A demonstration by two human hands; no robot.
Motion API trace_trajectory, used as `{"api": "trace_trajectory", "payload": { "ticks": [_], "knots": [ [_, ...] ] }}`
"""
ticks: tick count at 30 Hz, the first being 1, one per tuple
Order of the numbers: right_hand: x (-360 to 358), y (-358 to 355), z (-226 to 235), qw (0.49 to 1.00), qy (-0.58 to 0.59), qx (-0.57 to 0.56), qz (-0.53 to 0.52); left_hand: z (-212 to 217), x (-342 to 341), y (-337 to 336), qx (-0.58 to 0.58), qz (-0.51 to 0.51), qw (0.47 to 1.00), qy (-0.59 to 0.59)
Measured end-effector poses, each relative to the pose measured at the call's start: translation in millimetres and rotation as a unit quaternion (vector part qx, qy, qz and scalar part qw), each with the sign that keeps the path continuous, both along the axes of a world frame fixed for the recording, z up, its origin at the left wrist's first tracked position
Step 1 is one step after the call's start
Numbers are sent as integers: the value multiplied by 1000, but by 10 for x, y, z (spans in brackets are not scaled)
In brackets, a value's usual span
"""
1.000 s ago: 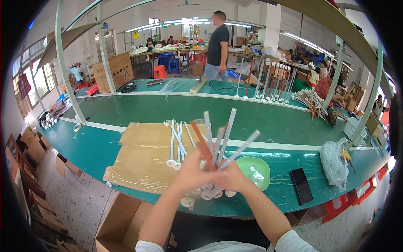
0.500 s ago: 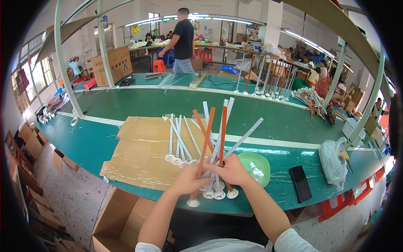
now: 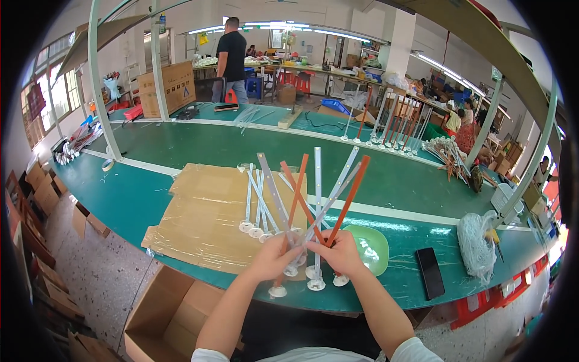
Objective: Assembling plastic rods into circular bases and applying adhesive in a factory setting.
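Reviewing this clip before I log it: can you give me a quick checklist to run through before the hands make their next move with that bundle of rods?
1. Both hands on the bundle: ok. Left hand and right hand grip the fanned rods.
2. Rods aligned: not ok, they splay and cross, white and orange mixed.
3. Round end caps level: not ok, they hang at different heights.
4. Green bowl clear of the right hand: cannot tell, it sits right beside it.
5. Spare rods on cardboard sheet: ok, lying flat.
6. Black phone: ok, apart from hands.
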State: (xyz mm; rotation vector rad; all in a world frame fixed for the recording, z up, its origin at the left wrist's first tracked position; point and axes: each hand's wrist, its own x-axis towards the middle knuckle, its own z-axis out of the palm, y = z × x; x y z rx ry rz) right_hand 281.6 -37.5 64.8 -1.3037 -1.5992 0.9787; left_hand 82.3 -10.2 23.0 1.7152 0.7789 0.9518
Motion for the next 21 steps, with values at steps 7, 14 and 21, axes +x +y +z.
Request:
{"api": "trace_trajectory", "payload": {
  "ticks": [7, 14, 21],
  "knots": [
    [52, 89, -129, 992, 95, -9, -78, -227, 43, 85, -98, 52, 971, -211],
    [10, 65, -77, 997, 50, 22, -52, -11, -15, 26, -147, 98, 947, -267],
    [-76, 26, 44, 1000, 3, 10, 23, 104, 172, 12, -37, 63, 979, -189]
  ]
}}
